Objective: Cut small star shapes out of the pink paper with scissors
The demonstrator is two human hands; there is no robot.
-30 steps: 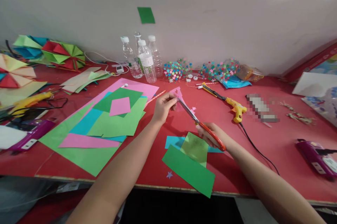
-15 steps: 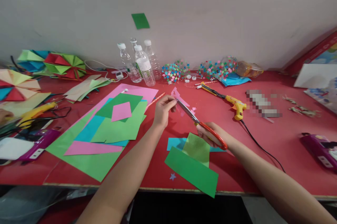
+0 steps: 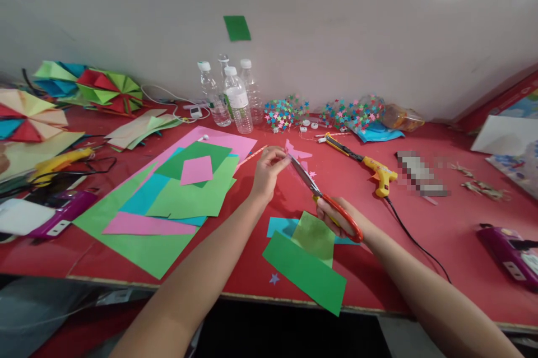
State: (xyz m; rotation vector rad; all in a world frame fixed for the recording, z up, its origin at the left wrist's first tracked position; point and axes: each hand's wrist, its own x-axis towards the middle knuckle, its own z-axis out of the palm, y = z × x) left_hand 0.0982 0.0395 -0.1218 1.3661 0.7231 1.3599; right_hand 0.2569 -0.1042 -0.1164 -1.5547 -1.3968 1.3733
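Observation:
My right hand [image 3: 336,215] grips a pair of scissors [image 3: 303,172] by the red and yellow handles. The blades point up and left and look nearly closed. At their tips, my left hand [image 3: 269,170] has thumb and forefinger pinched together; whatever they hold is too small or hidden to make out. Just behind the tips are pink paper scraps [image 3: 299,152], with a small pink star [image 3: 312,173] beside the blades. Below my hands, a dark green paper strip [image 3: 305,273] overlaps a light green piece [image 3: 313,237] and a blue strip [image 3: 281,227].
Coloured paper sheets [image 3: 193,201] lie stacked at left. Several plastic bottles [image 3: 239,103] and star-covered clear balls [image 3: 279,114] line the wall. A yellow glue gun [image 3: 381,175] with a trailing cord and a utility knife [image 3: 338,145] lie at right. Purple power strips [image 3: 63,215] sit at both sides.
The whole view has shifted and tilted slightly. My left hand stays pinched at the scissor tips, and my right hand still grips the scissors.

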